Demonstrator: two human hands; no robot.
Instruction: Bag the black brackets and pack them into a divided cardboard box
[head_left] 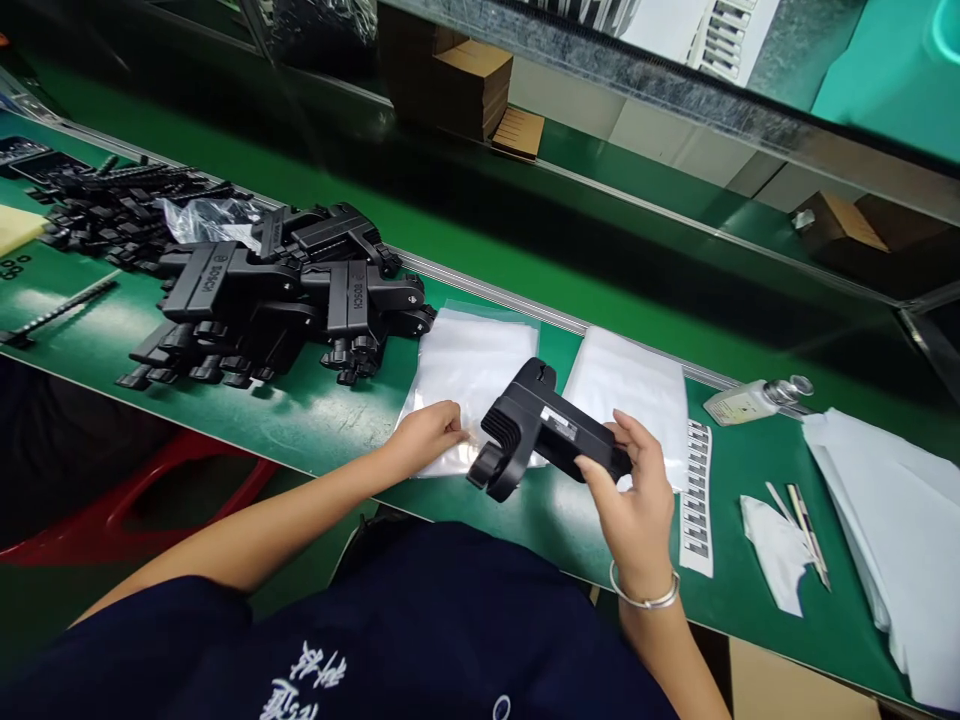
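Observation:
My right hand (634,490) grips the right end of a black plastic bracket (551,425), thumb below and fingers above. The bracket has a small white label on its upper face and is held over the bench, tilted. To its left, my left hand (431,437) has its fingers pinched together at the lower part of a stack of clear plastic bags (480,350); the fingertips seem to be on the plastic film. A second stack of whitish bags (634,385) lies behind the bracket and my right hand.
Black brackets (349,300) are piled at the left, with black knobbed parts (112,210) beyond. Right of centre lie a label strip (697,500), a bottle (750,400), a crumpled white cloth (776,550), pens (808,535) and white sheets (892,530). A metal-edged shelf (675,90) hangs above.

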